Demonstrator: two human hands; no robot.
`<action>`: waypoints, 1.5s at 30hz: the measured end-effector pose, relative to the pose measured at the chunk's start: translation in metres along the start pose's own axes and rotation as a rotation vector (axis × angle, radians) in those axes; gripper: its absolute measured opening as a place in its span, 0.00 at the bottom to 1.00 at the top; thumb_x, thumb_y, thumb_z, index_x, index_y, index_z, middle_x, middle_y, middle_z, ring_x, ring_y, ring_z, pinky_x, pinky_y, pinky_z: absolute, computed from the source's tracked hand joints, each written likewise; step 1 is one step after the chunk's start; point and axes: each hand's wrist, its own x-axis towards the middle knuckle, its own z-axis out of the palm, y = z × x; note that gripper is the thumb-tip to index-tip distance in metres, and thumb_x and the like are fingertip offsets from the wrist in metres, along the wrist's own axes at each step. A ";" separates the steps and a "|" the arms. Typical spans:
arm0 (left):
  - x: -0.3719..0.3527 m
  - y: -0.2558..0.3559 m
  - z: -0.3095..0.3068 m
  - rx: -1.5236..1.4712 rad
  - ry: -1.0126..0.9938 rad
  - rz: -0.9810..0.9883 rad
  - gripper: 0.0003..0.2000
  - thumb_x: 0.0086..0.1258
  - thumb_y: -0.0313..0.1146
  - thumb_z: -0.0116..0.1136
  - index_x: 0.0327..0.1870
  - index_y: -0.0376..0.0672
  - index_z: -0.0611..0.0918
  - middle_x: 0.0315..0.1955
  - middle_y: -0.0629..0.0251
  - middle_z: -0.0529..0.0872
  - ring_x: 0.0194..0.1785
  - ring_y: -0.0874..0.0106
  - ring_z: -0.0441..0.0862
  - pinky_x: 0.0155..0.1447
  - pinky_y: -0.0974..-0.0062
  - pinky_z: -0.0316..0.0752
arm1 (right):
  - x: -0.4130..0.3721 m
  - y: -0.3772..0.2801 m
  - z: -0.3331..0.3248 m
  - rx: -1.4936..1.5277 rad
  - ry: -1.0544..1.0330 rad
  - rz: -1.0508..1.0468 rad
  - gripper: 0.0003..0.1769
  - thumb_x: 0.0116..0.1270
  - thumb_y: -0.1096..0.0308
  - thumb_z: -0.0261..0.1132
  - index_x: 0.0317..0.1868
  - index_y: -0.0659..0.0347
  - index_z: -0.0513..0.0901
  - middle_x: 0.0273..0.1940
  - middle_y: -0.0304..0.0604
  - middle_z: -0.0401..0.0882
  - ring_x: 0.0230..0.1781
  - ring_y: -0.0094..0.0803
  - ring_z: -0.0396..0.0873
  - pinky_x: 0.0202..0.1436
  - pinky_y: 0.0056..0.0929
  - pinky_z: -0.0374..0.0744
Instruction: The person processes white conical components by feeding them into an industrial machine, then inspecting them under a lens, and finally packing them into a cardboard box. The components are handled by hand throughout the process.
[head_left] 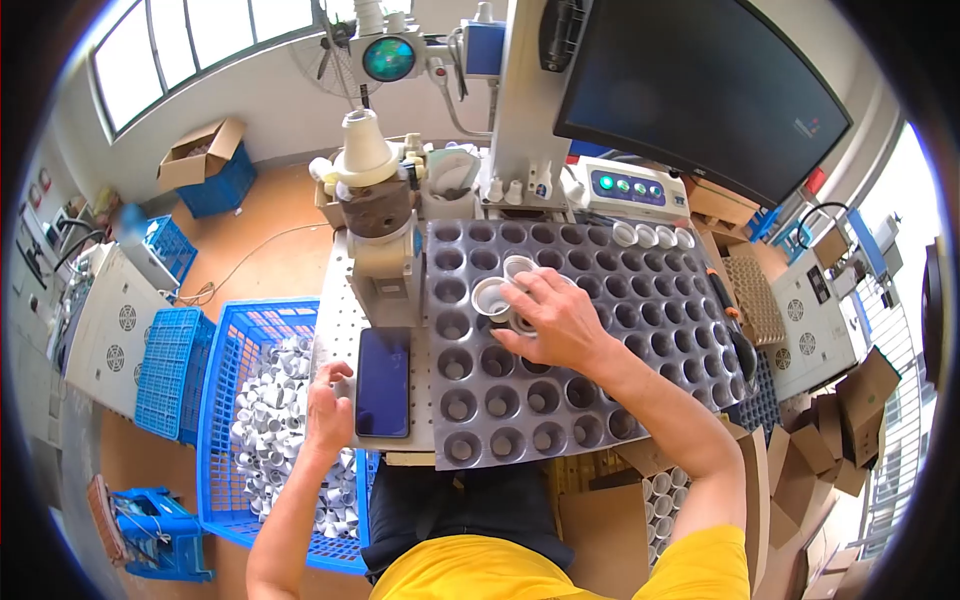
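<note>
My right hand (558, 318) reaches over a grey tray (520, 385) of round pockets. Its fingers close around a small cluster of white plastic cups (491, 297), their round mouths facing up. My left hand (328, 412) is at the table's left edge, beside a dark phone (383, 383); its fingers are loosely bent and apart, with nothing in them. Below that hand, many small white plastic parts (275, 415) fill a blue basket (212, 430). A short row of white cups (645, 236) occupies the tray's far right corner.
Behind the phone rises a machine column (385, 265) topped by a white cone (364, 150). A control box (637, 187) with lit buttons and a large monitor (700, 80) are at the back. Cardboard boxes (835, 430) stand on the right, and blue crates (175, 370) on the left.
</note>
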 end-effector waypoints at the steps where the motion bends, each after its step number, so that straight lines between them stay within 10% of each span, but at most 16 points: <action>1: 0.002 -0.006 -0.004 -0.021 0.035 0.031 0.22 0.41 0.15 0.37 0.41 0.34 0.76 0.36 0.53 0.80 0.46 0.56 0.76 0.59 0.65 0.69 | -0.004 0.001 -0.003 0.029 -0.045 0.046 0.28 0.56 0.52 0.70 0.51 0.64 0.80 0.49 0.52 0.79 0.50 0.49 0.77 0.51 0.40 0.79; 9: 0.051 0.001 -0.041 -0.127 0.202 0.123 0.20 0.41 0.21 0.36 0.35 0.31 0.79 0.36 0.58 0.82 0.46 0.67 0.77 0.58 0.71 0.69 | -0.066 0.026 -0.024 0.063 -0.123 0.362 0.25 0.60 0.63 0.67 0.56 0.66 0.76 0.57 0.55 0.73 0.58 0.50 0.71 0.61 0.39 0.72; 18: 0.138 0.072 -0.074 -0.251 0.382 0.392 0.18 0.47 0.25 0.38 0.35 0.28 0.81 0.35 0.57 0.84 0.45 0.69 0.79 0.56 0.73 0.71 | -0.061 0.029 -0.055 0.147 -0.186 0.670 0.23 0.51 0.71 0.69 0.49 0.66 0.76 0.45 0.54 0.79 0.46 0.51 0.78 0.53 0.40 0.76; 27: 0.217 0.156 -0.081 -0.258 0.473 0.362 0.16 0.58 0.28 0.40 0.36 0.31 0.82 0.34 0.56 0.84 0.44 0.67 0.79 0.55 0.73 0.71 | 0.048 0.011 -0.081 0.556 0.106 0.634 0.20 0.55 0.70 0.71 0.48 0.67 0.79 0.40 0.41 0.82 0.40 0.22 0.78 0.46 0.24 0.78; 34: 0.275 0.161 -0.029 -0.676 0.224 0.123 0.13 0.57 0.27 0.41 0.29 0.39 0.83 0.30 0.61 0.82 0.48 0.65 0.72 0.52 0.64 0.71 | 0.175 -0.005 -0.043 0.992 0.375 0.508 0.17 0.60 0.68 0.70 0.46 0.69 0.81 0.39 0.39 0.82 0.38 0.21 0.78 0.44 0.22 0.76; 37: 0.219 0.179 -0.082 0.297 0.555 0.545 0.13 0.61 0.34 0.49 0.18 0.46 0.83 0.24 0.70 0.82 0.45 0.67 0.68 0.50 0.66 0.67 | 0.207 -0.027 -0.010 1.054 0.290 0.503 0.18 0.61 0.65 0.71 0.47 0.69 0.82 0.38 0.40 0.84 0.37 0.21 0.79 0.43 0.21 0.77; 45: 0.166 -0.072 -0.146 0.141 0.588 0.204 0.12 0.60 0.34 0.47 0.21 0.43 0.83 0.24 0.58 0.82 0.36 0.64 0.74 0.46 0.64 0.66 | 0.205 -0.044 0.035 0.975 0.253 0.496 0.24 0.65 0.56 0.68 0.52 0.68 0.81 0.40 0.45 0.84 0.39 0.25 0.79 0.45 0.25 0.78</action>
